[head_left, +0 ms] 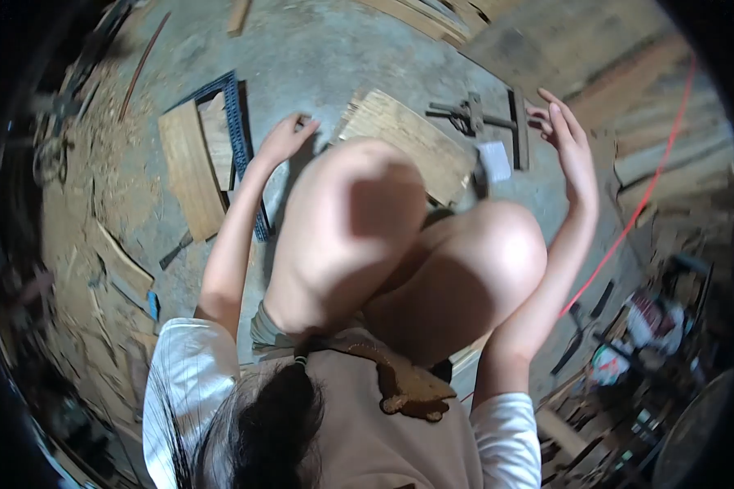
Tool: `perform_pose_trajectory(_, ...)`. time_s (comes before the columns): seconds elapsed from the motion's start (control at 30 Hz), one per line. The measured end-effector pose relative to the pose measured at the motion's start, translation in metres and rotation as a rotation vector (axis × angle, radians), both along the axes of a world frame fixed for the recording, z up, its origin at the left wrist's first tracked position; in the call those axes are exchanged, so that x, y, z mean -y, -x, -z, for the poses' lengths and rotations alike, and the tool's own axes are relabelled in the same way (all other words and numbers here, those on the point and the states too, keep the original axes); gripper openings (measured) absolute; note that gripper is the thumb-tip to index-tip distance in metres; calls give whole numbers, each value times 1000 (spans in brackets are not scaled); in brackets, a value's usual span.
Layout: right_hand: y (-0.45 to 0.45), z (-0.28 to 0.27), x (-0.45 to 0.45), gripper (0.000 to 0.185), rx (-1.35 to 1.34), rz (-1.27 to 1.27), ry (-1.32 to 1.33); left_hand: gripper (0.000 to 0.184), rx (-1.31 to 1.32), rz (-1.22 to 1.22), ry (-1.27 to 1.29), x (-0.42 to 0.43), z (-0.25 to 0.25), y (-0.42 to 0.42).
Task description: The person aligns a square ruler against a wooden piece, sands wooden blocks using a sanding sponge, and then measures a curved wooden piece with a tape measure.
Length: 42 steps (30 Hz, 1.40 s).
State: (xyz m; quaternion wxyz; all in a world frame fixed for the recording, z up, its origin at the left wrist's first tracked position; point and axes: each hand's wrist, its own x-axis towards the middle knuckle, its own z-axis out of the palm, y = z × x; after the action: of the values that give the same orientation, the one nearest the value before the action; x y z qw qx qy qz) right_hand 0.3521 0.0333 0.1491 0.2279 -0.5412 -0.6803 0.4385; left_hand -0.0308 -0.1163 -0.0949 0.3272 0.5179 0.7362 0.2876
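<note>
My left hand (284, 140) is beside my left knee, its fingers loosely bent with a small gap between thumb and fingers. Nothing shows in it, though its palm is hidden. To its left, a light wooden board (189, 167) leans on or lies against a blue perforated frame (235, 106). Out to the right, my right hand (564, 130) has its fingers spread and holds nothing. Close by that hand is a clamp-like tool with a bar (489, 121). Between the hands, partly behind my knees, lies a pale wooden board (408, 138) on the floor.
A white square piece (494, 161) lies below the clamp-like tool. Large wooden panels (563, 45) fill the upper right, crossed by a red cord (652, 179). Sawdust and wood scraps (110, 179) cover the left floor. Tools and bags (654, 322) crowd the lower right.
</note>
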Motion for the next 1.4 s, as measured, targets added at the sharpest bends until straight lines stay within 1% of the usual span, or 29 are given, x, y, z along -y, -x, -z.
perform_pose_trajectory(0.03, -21, 29, 3, 42, -19, 124, -92, 70, 0, 30, 14, -26, -9, -15)
perform_pose_trajectory(0.07, -45, 60, 11, 42, -35, 244, -189, 73, -44, 64, 7, -42, -8, -27)
perform_pose_trajectory(0.13, -109, 147, 39, 44, 208, 411, -231, 81, -137, 120, -19, -70, 6, -50)
perform_pose_trajectory(0.17, -137, 189, 62, 46, 259, 511, -159, 93, -142, 168, 27, -78, 20, -51)
perform_pose_trajectory(0.2, -163, 226, 90, 48, 309, 614, -81, 92, -139, 213, 91, -76, 1, -61)
perform_pose_trajectory(0.23, -189, 260, 121, 48, 364, 704, 15, 87, -106, 227, 69, -79, 22, -60)
perform_pose_trajectory(0.27, -206, 280, 151, 49, 417, 787, 115, 82, -71, 238, 49, -80, 55, -51)
perform_pose_trajectory(0.33, -217, 281, 207, 49, 498, 922, 191, 71, -12, 194, -17, -80, 92, -33)
perform_pose_trajectory(0.37, -219, 274, 228, 48, 478, 953, 258, 67, 0, 193, -3, -80, 94, -31)
perform_pose_trajectory(0.4, -230, 287, 246, 57, 508, 938, 274, 63, 12, 188, 10, -79, 88, -33)
perform_pose_trajectory(0.43, -237, 300, 265, 65, 587, 865, 263, 59, -30, 174, -70, -76, 84, -36)
perform_pose_trajectory(0.47, -238, 306, 280, 73, 666, 784, 251, 60, 89, 155, 44, -75, 71, -40)
perform_pose_trajectory(0.53, -247, 331, 305, 85, 681, 633, 223, 62, 322, 96, 279, -77, 47, -45)
perform_pose_trajectory(0.6, -238, 328, 318, 91, 721, 511, 251, 61, 252, 98, 177, -76, 63, -39)
perform_pose_trajectory(0.67, -209, 292, 322, 92, 783, 422, 338, 63, 202, 73, 51, -78, 99, -22)
perform_pose_trajectory(0.73, -194, 311, 326, 85, 804, 533, 344, 66, 253, 57, 92, -80, 104, -17)
perform_pose_trajectory(0.87, -186, 339, 331, 67, 823, 673, 246, 65, 273, 28, 149, -74, 77, -37)
perform_pose_trajectory(0.93, -191, 326, 329, 64, 650, 657, 309, 63, 269, 28, 188, -75, 62, -45)
perform_pose_trajectory(0.97, -196, 317, 325, 62, 568, 646, 334, 62, 243, 4, 84, -81, 105, -26)
perform_pose_trajectory(1.03, -205, 326, 328, 64, 524, 635, 141, 52, 216, -32, 49, -75, 80, -47)
perform_pose_trajectory(1.07, -208, 325, 325, 65, 500, 622, 45, 47, 202, -56, 32, -73, 82, -47)
perform_pose_trajectory(1.1, -213, 324, 320, 66, 522, 628, 82, 49, 219, -70, 52, -75, 83, -47)
perform_pose_trajectory(1.13, -219, 322, 316, 66, 542, 637, 120, 50, 294, -58, 65, -72, 84, -46)
perform_pose_trajectory(1.17, -221, 315, 310, 66, 565, 648, 159, 50, 196, -53, 25, -74, 99, -38)
perform_pose_trajectory(1.2, -222, 301, 299, 66, 412, 625, 200, 50, 99, -46, -14, -78, 118, -31)
perform_pose_trajectory(1.27, -219, 248, 266, 65, 114, 573, 281, 51, 113, -56, -17, -80, 126, -30)
perform_pose_trajectory(1.3, -215, 228, 253, 64, 160, 548, 189, 52, 121, -61, -18, -79, 128, -30)
perform_pose_trajectory(1.33, -210, 210, 239, 64, 205, 520, 94, 52, 190, -80, 17, -77, 120, -35)
perform_pose_trajectory(1.4, -198, 179, 211, 63, 293, 476, -78, 52, 323, -113, 89, -70, 83, -47)
